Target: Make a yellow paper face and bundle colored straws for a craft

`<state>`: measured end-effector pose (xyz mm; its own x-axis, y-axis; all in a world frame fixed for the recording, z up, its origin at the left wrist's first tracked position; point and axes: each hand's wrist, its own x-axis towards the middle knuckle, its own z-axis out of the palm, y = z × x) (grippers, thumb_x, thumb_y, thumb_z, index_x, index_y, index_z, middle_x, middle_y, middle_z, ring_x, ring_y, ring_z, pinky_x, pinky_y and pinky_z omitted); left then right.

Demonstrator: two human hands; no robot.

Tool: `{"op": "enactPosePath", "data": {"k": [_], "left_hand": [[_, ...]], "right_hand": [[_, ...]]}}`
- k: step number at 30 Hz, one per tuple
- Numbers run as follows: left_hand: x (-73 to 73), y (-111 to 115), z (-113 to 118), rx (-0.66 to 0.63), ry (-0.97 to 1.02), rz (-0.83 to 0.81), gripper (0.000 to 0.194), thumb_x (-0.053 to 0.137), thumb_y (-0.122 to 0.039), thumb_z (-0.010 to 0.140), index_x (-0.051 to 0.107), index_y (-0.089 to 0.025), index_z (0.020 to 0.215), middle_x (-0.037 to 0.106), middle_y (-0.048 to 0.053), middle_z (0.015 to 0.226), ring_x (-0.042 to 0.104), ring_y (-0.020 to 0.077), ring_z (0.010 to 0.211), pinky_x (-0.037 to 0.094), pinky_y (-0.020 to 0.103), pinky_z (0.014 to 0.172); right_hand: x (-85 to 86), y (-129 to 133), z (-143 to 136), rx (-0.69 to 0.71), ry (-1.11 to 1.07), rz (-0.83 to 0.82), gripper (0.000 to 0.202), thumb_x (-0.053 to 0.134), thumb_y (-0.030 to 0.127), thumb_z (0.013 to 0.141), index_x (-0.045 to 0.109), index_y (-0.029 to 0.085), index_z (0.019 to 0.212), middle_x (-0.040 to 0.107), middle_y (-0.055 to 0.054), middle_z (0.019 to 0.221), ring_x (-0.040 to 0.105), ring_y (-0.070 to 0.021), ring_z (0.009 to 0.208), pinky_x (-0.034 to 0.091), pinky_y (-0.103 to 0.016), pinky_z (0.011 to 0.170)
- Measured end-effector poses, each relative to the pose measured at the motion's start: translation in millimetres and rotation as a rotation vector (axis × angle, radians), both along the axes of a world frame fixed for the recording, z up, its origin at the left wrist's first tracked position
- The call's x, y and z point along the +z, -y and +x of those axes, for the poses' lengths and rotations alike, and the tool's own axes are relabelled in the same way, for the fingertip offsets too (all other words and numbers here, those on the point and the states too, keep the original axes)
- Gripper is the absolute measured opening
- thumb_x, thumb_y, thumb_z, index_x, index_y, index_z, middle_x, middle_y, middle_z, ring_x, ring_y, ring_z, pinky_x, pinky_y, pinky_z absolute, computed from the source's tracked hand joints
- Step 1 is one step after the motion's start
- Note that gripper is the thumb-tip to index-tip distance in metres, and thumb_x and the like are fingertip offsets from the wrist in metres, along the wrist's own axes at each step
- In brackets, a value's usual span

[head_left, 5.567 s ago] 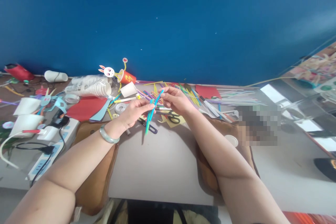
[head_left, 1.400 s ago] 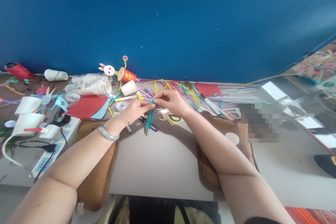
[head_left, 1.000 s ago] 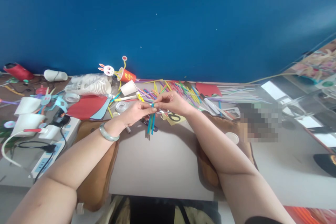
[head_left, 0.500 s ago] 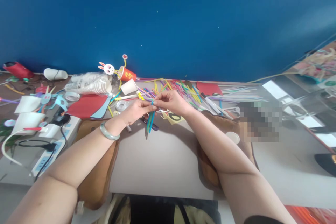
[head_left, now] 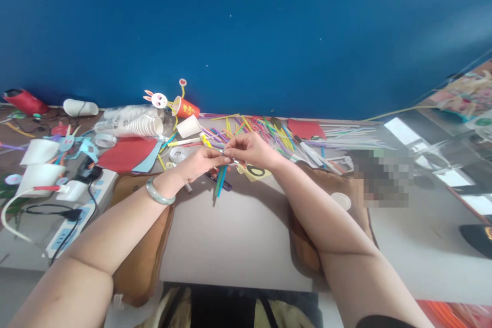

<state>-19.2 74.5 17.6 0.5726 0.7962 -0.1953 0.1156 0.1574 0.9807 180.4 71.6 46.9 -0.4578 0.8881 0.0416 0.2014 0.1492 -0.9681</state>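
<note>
Over the middle of the table, my left hand (head_left: pixel 198 165) and my right hand (head_left: pixel 255 150) meet fingertip to fingertip. Both pinch the upper end of a few blue and green straws (head_left: pixel 221 180), which hang down below the fingers. The pinched end is mostly hidden by my fingertips. Under and behind the hands lie a dark pen-like item (head_left: pixel 226 186), partly covered, and a yellow card with a black mark (head_left: pixel 258 172). A roll of clear tape (head_left: pixel 177 154) lies just beyond my left hand.
Loose colored straws (head_left: pixel 269 138) spread along the blue wall (head_left: pixel 246 36). To the left are stacked paper cups (head_left: pixel 142 127), red sheets (head_left: pixel 125 155) and a power strip (head_left: pixel 86 210) with cables. Brown cushions (head_left: pixel 144 246) lie beneath both forearms. A red cup with a rabbit face (head_left: pixel 188 107) lies tipped at the back.
My fingers have shifted slightly at the pinched top of the straws, and less blue shows between them. Otherwise the hands stay in the same place.
</note>
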Motion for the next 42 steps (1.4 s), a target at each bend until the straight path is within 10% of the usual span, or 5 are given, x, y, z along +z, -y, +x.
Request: {"op": "enactPosePath", "data": {"k": [42], "left_hand": [[12.1,2.5,4.0,0.201,0.059,-0.028,0.036,0.091,-0.041,0.055,0.079,-0.014,0.076,0.067,0.002,0.067,0.053,0.0096,0.054,0.044,0.022,0.048]], "right_hand": [[-15.2,-6.0,-2.6,-0.085,-0.139,0.076,0.035,0.082,0.049,0.071,0.071,0.016,0.077,0.069,-0.002,0.065,0.058,-0.012,0.057,0.045,-0.026,0.054]]}}
